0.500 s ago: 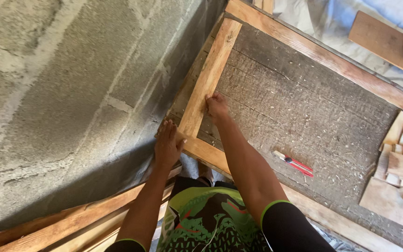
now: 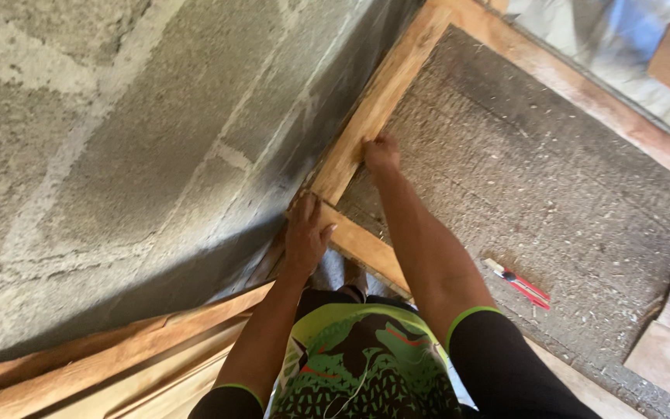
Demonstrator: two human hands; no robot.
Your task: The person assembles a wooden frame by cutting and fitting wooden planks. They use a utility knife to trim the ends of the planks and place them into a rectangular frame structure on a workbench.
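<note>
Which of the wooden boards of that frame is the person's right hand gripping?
The right hand grips the board along the block wall. The short cross board lies under the left hand, and the far board is untouched.

building site: block wall, timber frame

Both arms reach forward and down, bare from the short black sleeves with green cuffs. The left hand lies palm down, fingers together and pointing ahead, thumb spread out to its right side. The right hand is stretched farther ahead than the left, its arm nearly straight, fingers curled under so the knuckles face up.
</note>
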